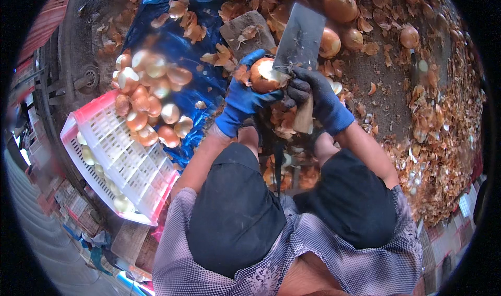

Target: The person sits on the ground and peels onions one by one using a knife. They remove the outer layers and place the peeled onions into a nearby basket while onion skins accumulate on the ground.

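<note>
My left hand, in a blue work glove, holds a brown onion with a pale patch laid bare on its upper side. My right hand, in a dark-palmed blue glove, grips the wooden handle of a cleaver. The cleaver's broad blade points up and away from me, its lower corner at the onion's right side. A heap of partly peeled onions lies left of my hands on a blue plastic sheet.
A white and pink plastic crate holding peeled onions stands tilted at the left. Beyond my hands lie a flat block and unpeeled onions. Loose onion skins cover much of the ground at the right. A small wheel shows at the far left.
</note>
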Tool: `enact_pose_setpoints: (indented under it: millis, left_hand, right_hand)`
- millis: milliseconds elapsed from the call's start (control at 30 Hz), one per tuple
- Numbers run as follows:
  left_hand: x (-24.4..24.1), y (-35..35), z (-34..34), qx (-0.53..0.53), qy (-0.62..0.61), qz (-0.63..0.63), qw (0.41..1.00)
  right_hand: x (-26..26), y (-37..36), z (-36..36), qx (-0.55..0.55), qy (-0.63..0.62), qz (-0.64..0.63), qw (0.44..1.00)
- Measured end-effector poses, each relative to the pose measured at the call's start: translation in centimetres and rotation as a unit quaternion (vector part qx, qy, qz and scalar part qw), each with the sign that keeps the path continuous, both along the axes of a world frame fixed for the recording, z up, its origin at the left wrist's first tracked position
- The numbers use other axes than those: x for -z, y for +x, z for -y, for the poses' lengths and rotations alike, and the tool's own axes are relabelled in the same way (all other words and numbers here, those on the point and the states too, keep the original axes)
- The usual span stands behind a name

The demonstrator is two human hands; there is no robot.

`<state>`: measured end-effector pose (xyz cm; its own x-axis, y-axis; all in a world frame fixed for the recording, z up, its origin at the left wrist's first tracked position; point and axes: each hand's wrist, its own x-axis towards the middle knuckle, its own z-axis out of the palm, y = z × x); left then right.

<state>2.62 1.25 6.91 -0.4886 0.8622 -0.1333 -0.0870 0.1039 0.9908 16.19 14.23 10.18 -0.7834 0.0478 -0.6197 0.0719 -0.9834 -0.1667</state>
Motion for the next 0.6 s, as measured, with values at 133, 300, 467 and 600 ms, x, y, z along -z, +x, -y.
enact_pose_setpoints:
  millis: [133, 300, 467, 600]
  left_hand:
    - [-1.2, -0.3, -0.5, 0.008, 0.009, -0.007, 1.000]
    - [-3.0, -0.6, 0.4, -0.025, 0.062, 0.273, 0.960]
    - [-2.0, -0.6, 0.8, -0.100, 0.139, 0.501, 0.848]
    - [-1.7, -3.2, 1.1, -0.118, 0.167, 0.495, 0.845]
  right_hand:
    - [0.1, 1.1, -0.1, 0.031, -0.133, -0.098, 0.986]
    - [-2.3, 4.3, -1.8, 0.055, -0.079, -0.020, 0.995]
    - [-1.0, 6.1, -3.2, 0.104, 0.040, -0.077, 0.991]
    - [-2.3, 5.1, -4.7, -0.019, 0.404, 0.155, 0.902]
